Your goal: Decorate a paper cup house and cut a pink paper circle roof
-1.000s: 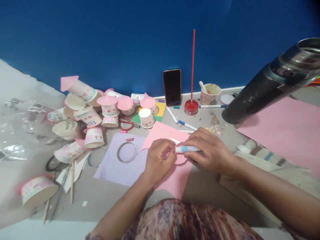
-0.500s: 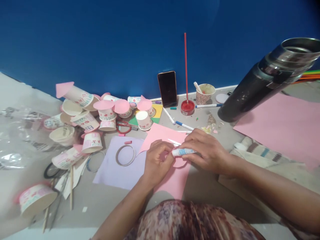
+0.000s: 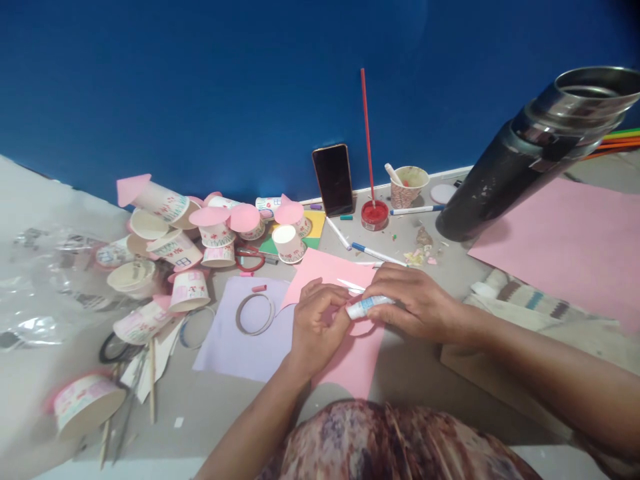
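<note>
My right hand (image 3: 417,303) is closed around a small white glue tube (image 3: 369,306) with a blue label, its narrow end toward my left hand. A thin white pointed object (image 3: 351,285) sticks out beside the right fingers; its kind is unclear. My left hand (image 3: 320,320) pinches a piece of pink paper (image 3: 361,327) with a curved edge, at the tip of the tube. Under both hands lies a larger pink sheet (image 3: 350,373), partly hidden by them. A lilac sheet (image 3: 225,333) with a tape ring (image 3: 255,314) on it is left of my left hand.
Decorated paper cups (image 3: 190,290) with pink paper tops crowd the left side. Behind are a phone (image 3: 333,179), a red paint pot (image 3: 375,216) with a brush, and a paper cup (image 3: 409,189). A dark flask (image 3: 505,167) stands right, near another pink sheet (image 3: 560,247).
The view has shifted slightly, so the cups appear a little further right. The glue tube has tilted a bit; both hands keep their grip and nearly the same place.
</note>
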`<state>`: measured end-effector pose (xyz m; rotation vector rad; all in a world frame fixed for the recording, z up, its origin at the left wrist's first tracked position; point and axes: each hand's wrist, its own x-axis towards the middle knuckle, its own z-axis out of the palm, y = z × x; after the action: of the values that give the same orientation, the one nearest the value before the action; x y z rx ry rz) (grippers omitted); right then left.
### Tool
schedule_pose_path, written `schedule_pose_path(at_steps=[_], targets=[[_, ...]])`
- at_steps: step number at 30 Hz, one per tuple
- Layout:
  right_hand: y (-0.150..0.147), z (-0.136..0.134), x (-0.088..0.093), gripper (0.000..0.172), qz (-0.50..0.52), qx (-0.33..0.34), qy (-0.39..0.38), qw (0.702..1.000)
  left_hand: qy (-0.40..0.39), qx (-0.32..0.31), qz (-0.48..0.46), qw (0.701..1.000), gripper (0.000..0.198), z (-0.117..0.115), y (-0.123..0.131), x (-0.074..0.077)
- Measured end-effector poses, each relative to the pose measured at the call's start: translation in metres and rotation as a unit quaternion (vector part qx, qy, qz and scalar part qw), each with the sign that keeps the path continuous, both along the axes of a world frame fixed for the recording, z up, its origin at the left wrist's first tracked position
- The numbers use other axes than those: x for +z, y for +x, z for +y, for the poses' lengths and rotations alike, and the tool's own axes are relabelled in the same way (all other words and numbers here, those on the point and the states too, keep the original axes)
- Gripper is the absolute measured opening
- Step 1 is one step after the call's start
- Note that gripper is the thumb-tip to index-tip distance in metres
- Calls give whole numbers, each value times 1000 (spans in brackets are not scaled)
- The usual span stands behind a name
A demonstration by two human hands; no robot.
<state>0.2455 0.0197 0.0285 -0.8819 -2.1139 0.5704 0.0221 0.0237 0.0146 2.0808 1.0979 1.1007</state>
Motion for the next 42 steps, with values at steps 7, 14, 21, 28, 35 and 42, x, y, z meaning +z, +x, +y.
schedule_pose_path(at_steps=[7,14,21,28,35,42], targets=[[7,0,3,15,32,-45,-4,998,-43,6,-40,998,17,3,-2,1],[13,0,4,12,40,-71,12,997,28,2,8,1000,18,6,-4,1],[17,0,6,14,-7,-70,24,997,29,-3,12,999,15,6,-6,0],[18,0,5,16,-20,-66,6,998,57,-6,32,998,17,5,-4,2],[16,0,5,16,-30,-69,22,997,68,-14,42,997,17,5,-4,0],[14,-1,9,15,-17,-21,-79,996,63,-20,58,996,17,3,-2,2]])
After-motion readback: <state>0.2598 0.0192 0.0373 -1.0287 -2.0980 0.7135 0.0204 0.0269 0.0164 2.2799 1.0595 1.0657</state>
